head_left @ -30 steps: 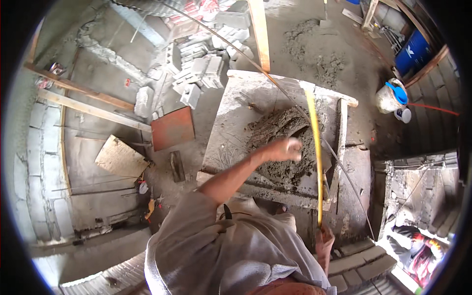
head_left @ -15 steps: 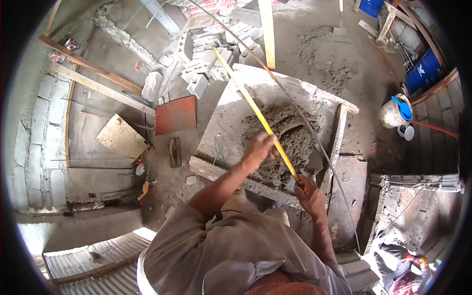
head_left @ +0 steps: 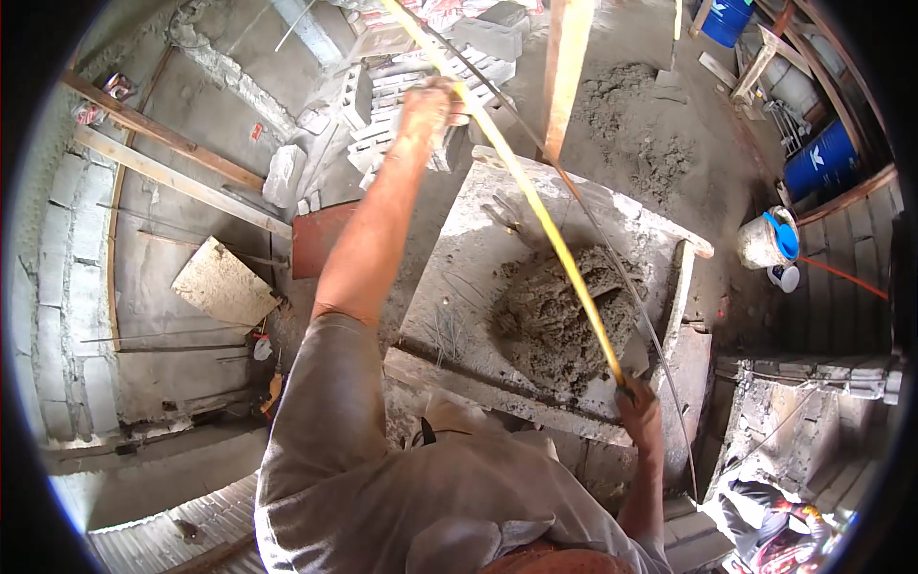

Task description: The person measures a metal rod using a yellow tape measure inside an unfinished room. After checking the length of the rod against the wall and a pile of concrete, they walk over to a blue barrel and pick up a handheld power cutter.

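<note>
A yellow tape measure [head_left: 557, 247] runs out in a long strip from low right to the top of the view, slanting over the mortar. My right hand [head_left: 641, 413] is closed round its lower end at the near right edge of the mixing board; what sits inside the palm is largely hidden. With the arm stretched far forward, my left hand [head_left: 430, 110] is closed on the strip higher up, over the concrete blocks. Below the strip, a heap of wet grey mortar [head_left: 545, 325] lies on the wood-edged mixing board [head_left: 445, 258].
A thin metal rod [head_left: 660, 349] crosses the board beside the tape. Concrete blocks [head_left: 359, 96] are piled beyond, near an upright timber post [head_left: 566, 77]. A bucket [head_left: 760, 244] with a blue scoop and a blue drum [head_left: 822, 158] stand right. Another person [head_left: 779, 526] is at lower right.
My left hand has moved forward and left, from above the mortar to over the blocks. The yellow strip now reaches the top edge. My right hand has shifted slightly right and nearer.
</note>
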A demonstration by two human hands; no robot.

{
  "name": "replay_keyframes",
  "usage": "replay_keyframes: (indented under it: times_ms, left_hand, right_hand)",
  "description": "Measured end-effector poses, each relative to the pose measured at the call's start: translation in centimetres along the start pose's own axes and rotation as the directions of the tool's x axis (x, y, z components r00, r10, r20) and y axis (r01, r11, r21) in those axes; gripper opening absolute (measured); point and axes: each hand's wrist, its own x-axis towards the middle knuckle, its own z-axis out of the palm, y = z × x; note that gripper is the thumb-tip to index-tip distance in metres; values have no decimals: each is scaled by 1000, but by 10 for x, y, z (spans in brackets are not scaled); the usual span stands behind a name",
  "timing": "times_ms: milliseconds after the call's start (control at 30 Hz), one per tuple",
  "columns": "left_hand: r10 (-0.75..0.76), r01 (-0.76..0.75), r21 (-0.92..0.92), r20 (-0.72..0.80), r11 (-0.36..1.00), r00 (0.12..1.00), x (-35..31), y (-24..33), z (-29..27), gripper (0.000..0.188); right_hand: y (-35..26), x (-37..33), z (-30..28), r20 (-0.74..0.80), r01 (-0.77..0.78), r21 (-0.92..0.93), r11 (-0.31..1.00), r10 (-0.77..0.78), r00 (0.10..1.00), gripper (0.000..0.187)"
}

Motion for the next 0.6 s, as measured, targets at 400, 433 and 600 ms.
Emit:
replay_keyframes:
  times_ms: [400, 433, 600]
  left_hand:
    - [-179, 172, -58, -150, 983, 972, 59, -38, 25, 23]
    - [-244, 225, -114, -193, 968, 950, 69, -39, 24, 29]
    - [-177, 238, 158, -325, 958, 929, 92, -77, 24, 49]
  right_hand:
    - [-124, 265, 50, -130, 212, -46, 976, -217, 968, 32]
    - [-125, 274, 54, -163, 299, -40, 954, -301, 939, 31]
    - [-117, 280, 49, -69, 143, 162, 976, -134, 989, 26]
